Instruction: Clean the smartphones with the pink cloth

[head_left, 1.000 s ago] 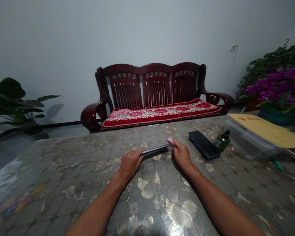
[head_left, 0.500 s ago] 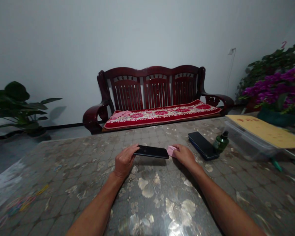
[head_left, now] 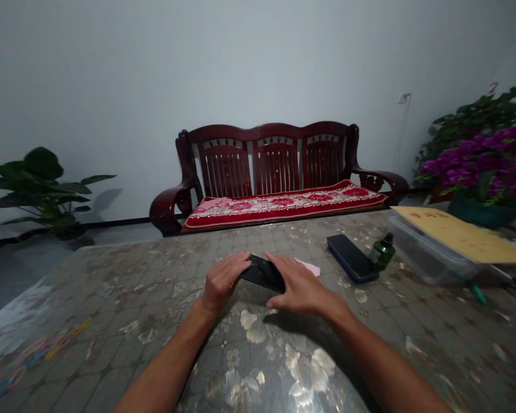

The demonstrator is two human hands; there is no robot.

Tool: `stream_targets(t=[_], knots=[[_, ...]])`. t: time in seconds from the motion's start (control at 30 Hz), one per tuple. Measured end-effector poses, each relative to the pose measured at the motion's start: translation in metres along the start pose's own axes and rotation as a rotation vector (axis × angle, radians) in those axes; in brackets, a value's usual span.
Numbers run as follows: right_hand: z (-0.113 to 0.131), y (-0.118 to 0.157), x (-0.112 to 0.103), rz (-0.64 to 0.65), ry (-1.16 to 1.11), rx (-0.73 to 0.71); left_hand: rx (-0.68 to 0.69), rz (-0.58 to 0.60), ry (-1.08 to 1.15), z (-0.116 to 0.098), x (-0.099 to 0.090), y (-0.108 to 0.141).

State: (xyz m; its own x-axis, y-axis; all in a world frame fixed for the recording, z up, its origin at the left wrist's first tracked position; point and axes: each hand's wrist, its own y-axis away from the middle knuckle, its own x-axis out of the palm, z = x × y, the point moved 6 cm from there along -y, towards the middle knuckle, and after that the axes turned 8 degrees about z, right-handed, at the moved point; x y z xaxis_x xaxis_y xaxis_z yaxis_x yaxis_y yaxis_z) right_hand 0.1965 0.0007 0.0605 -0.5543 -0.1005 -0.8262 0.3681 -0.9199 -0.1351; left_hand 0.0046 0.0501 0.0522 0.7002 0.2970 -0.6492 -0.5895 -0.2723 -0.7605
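Observation:
A black smartphone is raised off the table in front of me, tilted with its right end lower. My left hand grips its left end, fingers along the far edge. Around the right end curls my right hand, fingertips at the far edge and thumb below the near edge; part of that end is hidden by the hand. A pink cloth lies on the table just behind my right hand, partly covered by it.
On the patterned table to the right are a dark phone-shaped slab, a green bottle, and a clear plastic box under a yellow envelope. Colourful bands lie at left. A wooden bench stands beyond.
My right hand has let go of the pink cloth, which now lies on the table, and has moved left around the smartphone's right end. The phone has turned and tilts more.

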Motion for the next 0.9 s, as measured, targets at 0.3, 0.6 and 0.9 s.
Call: stream_targets(t=[0.3, 0.6, 0.9], knots=[[-0.029, 0.0, 0.014, -0.048, -0.02, 0.149, -0.124, 0.117, -0.028, 0.012, 0.017, -0.001], [-0.115, 0.046, -0.069, -0.331, 0.29, 0.727, -0.517, 0.352, -0.072, 0.043, 0.028, 0.036], [-0.152, 0.054, -0.097, -0.212, 0.464, 0.984, -0.633, 0.291, 0.0, 0.04, 0.04, 0.064]])
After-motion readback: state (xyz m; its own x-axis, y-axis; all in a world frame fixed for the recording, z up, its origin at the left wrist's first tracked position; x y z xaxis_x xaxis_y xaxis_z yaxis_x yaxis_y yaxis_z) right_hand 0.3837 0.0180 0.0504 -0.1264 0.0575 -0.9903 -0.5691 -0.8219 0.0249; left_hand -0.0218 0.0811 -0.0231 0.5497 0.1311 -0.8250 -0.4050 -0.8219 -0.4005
